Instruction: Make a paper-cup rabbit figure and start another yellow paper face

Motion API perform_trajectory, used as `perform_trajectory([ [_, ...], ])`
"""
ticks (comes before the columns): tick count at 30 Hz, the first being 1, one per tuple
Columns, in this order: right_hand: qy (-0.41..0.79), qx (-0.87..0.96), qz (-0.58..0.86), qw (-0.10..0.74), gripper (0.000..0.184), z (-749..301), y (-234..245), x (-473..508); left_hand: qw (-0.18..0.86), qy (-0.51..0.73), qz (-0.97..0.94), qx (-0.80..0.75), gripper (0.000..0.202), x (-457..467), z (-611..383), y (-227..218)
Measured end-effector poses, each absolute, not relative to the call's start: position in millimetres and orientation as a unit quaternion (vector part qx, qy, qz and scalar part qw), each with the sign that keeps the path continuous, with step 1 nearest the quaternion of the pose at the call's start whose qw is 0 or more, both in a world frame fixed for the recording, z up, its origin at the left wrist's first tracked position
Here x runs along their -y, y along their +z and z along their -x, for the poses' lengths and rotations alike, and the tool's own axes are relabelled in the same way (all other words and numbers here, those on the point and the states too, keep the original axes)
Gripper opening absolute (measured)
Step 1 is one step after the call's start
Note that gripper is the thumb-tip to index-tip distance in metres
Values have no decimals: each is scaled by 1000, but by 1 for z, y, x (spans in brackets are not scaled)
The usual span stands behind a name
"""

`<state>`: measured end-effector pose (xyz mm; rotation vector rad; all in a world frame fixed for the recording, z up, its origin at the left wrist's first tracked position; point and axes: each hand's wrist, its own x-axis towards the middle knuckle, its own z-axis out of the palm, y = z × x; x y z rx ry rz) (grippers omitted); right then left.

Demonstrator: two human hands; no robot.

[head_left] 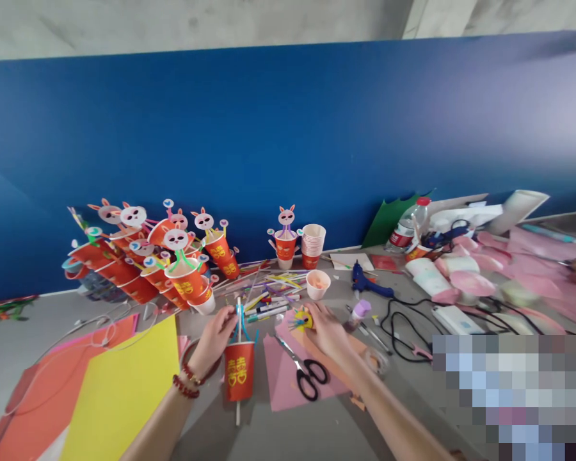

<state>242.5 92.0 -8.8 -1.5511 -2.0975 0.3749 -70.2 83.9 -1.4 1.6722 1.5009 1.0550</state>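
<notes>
In the head view, my left hand (pixel 219 334) is closed at the top of a white straw (pixel 239 413) that runs through a red paper cup (pixel 240 374) with gold characters. Light blue strips (pixel 250 337) stick up from the cup's rim beside the fingers. My right hand (pixel 329 331) is closed on a small yellow piece (pixel 303 318) with blue-green marks; its kind is hard to make out. Below that hand, black-handled scissors (pixel 303 370) lie on a pink paper sheet (pixel 283 394), beside an orange paper strip (pixel 360 349).
Red cups with rabbit faces (pixel 187 282) crowd the back left. Behind my hands are loose markers (pixel 269 311), a cup stack (pixel 313 243) and a small white cup (pixel 318 283). A blue glue gun (pixel 370 283), black cable (pixel 396 326) and bottle (pixel 408 227) stand right; yellow paper (pixel 120 384) lies left.
</notes>
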Motion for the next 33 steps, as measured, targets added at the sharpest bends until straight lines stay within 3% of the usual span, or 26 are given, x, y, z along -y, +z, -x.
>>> perform_trajectory([
  [7, 179, 737, 571, 315, 46, -239, -10, -90, 246, 416, -666, -568, 37, -81, 65, 7],
  [14, 212, 719, 531, 394, 34, -238, 17, -68, 101, 416, -736, -525, 23, -38, 34, 50],
  [19, 260, 675, 467, 509, 19, -206, 35, -28, 214, 389, -770, -459, 39, -4, -14, 48],
  [22, 335, 666, 417, 520, 29, -188, 35, -5, 271, 414, -733, -467, 42, 2, -28, 39],
  [27, 344, 697, 387, 496, 42, -187, 33, 6, 454, 489, -582, -464, 15, -5, -34, 33],
  [30, 325, 727, 375, 475, 34, -200, 42, 3, 586, 516, -455, -428, 26, -11, -37, 30],
  [33, 287, 770, 331, 464, 26, -221, 52, -3, 642, 516, -379, -421, 33, -13, -38, 25],
])
